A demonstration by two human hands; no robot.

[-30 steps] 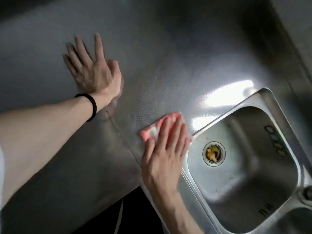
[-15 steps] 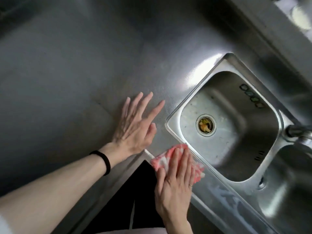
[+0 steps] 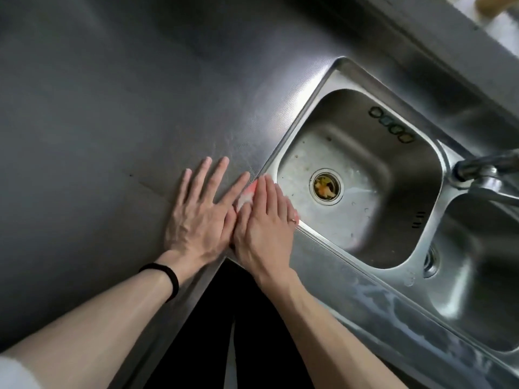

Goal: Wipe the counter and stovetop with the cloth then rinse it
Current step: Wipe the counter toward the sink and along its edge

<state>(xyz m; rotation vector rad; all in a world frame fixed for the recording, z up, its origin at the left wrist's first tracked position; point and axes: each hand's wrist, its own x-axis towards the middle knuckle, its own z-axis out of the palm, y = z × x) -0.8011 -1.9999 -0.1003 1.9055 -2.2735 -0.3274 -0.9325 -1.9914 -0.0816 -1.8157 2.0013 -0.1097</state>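
The cloth [image 3: 247,193], pink and white, lies on the near-left corner of the sink [image 3: 296,126] rim, right where the rim meets the desk [image 3: 112,108]. The right hand [image 3: 264,228] presses it flat, fingers [image 3: 269,192] straight and together, pointing far. Only a sliver shows, so I cannot tell its long axis. The left hand [image 3: 196,220] rests just beside it, released, fingers spread on the steel. The desk's near edge cuts an inner corner under both wrists. Broad steel stretches left and far; the basin drops away to the right.
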